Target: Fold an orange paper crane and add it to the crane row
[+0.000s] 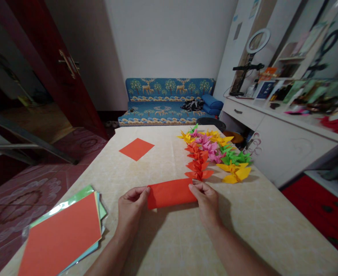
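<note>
A red sheet of paper, folded into a long rectangle, is stretched between my hands just above the table. My left hand pinches its left end between thumb and fingers. At the opposite end, my right hand pinches the upper right corner. Right behind the folded paper stands a row of red paper cranes. Beyond and beside them are pink cranes, green cranes and yellow cranes. A flat red paper square lies farther back on the left.
The table has a pale patterned cover. A stack of coloured paper lies at its left front, partly in clear wrapping. A blue patterned sofa stands behind, a white dresser to the right, and a dark red door to the left.
</note>
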Tool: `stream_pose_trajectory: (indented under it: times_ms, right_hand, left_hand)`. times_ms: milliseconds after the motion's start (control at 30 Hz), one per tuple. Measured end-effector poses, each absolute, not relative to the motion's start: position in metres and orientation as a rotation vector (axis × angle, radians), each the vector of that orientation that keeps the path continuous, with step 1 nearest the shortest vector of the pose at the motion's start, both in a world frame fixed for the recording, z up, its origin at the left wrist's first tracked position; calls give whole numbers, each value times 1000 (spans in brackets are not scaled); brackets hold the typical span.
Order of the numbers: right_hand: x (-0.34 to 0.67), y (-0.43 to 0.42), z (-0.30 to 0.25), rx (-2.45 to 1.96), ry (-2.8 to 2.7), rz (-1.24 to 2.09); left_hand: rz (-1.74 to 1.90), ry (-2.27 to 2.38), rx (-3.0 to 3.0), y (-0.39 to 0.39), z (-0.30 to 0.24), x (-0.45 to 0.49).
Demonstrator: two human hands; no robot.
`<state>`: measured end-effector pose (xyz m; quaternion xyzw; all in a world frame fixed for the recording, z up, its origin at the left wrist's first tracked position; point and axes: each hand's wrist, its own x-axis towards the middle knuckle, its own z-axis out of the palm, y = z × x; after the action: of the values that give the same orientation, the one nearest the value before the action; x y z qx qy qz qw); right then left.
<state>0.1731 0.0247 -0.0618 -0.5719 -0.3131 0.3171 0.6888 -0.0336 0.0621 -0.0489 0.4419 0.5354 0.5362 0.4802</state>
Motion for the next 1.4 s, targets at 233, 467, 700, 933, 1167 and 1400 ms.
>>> stream_pose_trajectory:
  times_ms: [233, 467, 700, 933, 1167, 1400]
  right_hand:
    - [171, 24, -61, -1293, -736, 712]
    - [170, 24, -64, -1308, -746, 726]
    - [173, 27, -63, -1428, -803, 652]
    - [178, 30, -78, -1590, -1219, 416]
    - [175, 30, -67, -1905, -1505, 161]
    - [170, 24, -55, -2111, -1573, 83]
  left_hand:
    - [1307, 1358, 1106, 62, -49, -34]
    - [1340, 1370, 1123, 62, -50, -33]
    - [1232, 1354, 1178, 65, -46, -37]
    - [935, 1450, 1802, 66, -54, -49]
    - [753, 1621, 2200, 66, -56, -44]
    - [591, 1605, 2518, 57, -50, -37]
